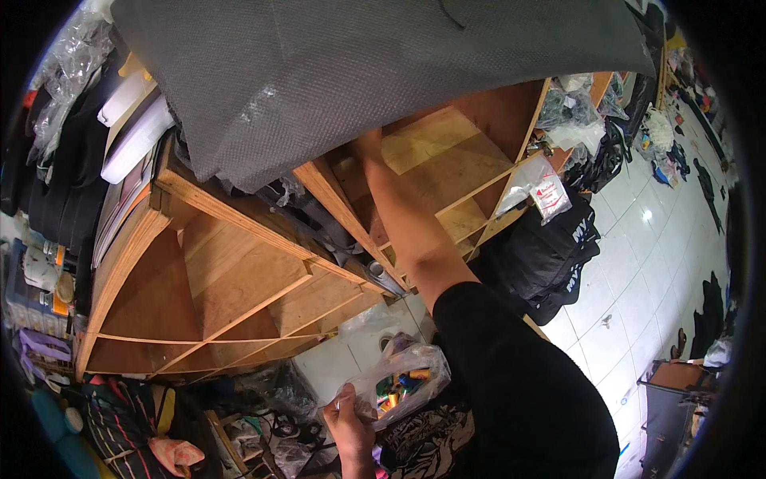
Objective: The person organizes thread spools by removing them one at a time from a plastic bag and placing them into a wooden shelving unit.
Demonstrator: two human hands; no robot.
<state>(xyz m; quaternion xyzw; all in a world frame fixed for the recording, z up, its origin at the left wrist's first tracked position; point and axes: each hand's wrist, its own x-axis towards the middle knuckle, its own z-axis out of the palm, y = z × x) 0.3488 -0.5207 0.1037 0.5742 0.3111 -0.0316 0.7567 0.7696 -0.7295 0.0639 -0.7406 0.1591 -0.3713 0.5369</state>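
My left hand [349, 419] is closed on the edge of a clear plastic bag [435, 361], low in the middle. Small colourful spools [392, 397], which look like thread, show inside the bag. My right forearm [403, 211] reaches up into an open compartment of a wooden shelf [443, 160]. A dark grey textured sheet [383, 64] drapes over the shelf's top and hides the fingers of my right hand [367, 145], so whether they hold anything does not show.
At left stands another wooden shelf unit [231, 279] with several compartments. Black bags [542, 255] and a small clear packet [549, 191] lie right of my arm. White floor tiles [630, 239] stretch along the right. Striped cloth [120, 423] is piled at lower left.
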